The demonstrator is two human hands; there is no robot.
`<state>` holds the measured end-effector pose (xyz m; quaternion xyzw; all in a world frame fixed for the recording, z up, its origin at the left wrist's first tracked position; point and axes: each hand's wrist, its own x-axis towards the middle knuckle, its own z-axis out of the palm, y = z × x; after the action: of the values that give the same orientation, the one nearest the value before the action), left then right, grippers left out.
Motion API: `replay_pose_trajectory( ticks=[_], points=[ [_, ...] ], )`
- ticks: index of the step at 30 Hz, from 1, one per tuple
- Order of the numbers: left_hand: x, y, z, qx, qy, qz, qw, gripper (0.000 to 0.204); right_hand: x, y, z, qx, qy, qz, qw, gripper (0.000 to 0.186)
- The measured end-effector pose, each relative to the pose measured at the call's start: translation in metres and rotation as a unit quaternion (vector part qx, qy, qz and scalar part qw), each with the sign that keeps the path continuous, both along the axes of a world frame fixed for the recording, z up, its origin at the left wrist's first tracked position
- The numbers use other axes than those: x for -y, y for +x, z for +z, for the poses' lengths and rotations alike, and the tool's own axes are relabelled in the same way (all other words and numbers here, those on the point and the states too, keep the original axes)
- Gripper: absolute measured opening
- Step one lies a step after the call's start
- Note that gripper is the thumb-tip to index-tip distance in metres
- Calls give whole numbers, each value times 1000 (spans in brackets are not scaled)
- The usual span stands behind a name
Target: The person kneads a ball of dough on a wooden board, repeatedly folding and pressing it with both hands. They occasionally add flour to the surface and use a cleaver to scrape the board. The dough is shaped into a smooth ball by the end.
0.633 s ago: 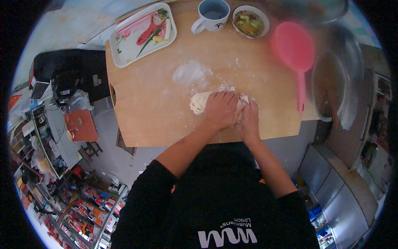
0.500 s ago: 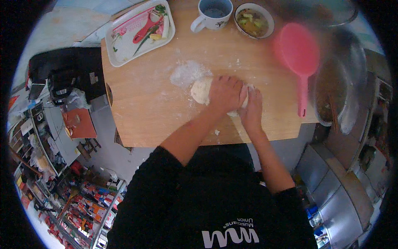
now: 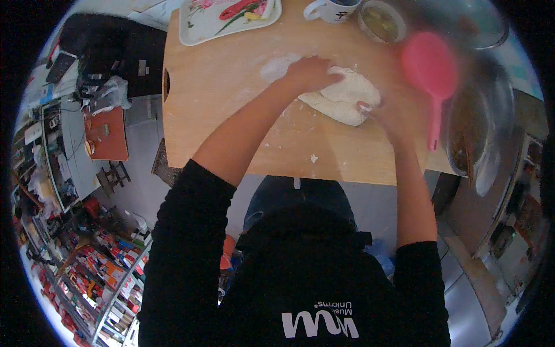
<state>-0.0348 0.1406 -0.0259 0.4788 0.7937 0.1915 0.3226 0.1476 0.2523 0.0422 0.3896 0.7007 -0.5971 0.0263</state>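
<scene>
A flattened, irregular piece of pale dough (image 3: 342, 99) lies on the wooden board (image 3: 225, 115). My left hand (image 3: 307, 75) grips its upper left part, fingers curled over the edge. My right hand (image 3: 378, 118) is closed on the dough's lower right edge, its thumb showing on top. A patch of white flour (image 3: 273, 69) is to the left of my left hand, and small crumbs lie below the dough.
Along the back sit a white tray (image 3: 193, 36) with vegetables and a red utensil, a mug (image 3: 332, 11) and a bowl of soup (image 3: 381, 23). A pink long-handled plastic utensil (image 3: 429, 66) and a large metal pan (image 3: 480, 133) are at the right.
Both hands have moved up the board and farther apart, the right one rightward. The dough, earlier bunched beneath them, is now spread wider and flatter, farther up and right. The view has shifted.
</scene>
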Motion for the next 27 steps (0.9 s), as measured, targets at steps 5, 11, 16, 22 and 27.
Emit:
replay_pose_trajectory(
  ticks=[5, 11, 16, 22, 27],
  points=[
    [71, 21, 33, 141, -44, 157, 976, 58, -1, -37, -16, -23, 101, 154, 983, 57],
    [135, 35, 45, 285, 168, 428, 841, 59, 105, -90, 38, -128, 446, 390, 796, 53],
    [124, 60, 78, 288, 165, 471, 817, 50, 141, -56, 58, -159, 315, 284, 892, 58],
    [106, 96, 35, -42, 334, 369, 866, 25, 118, -15, -11, -146, 370, 299, 867, 65],
    [60, 42, 9, -197, 203, 359, 889, 23, 91, -70, -49, -63, 394, 222, 890, 58]
  ],
)
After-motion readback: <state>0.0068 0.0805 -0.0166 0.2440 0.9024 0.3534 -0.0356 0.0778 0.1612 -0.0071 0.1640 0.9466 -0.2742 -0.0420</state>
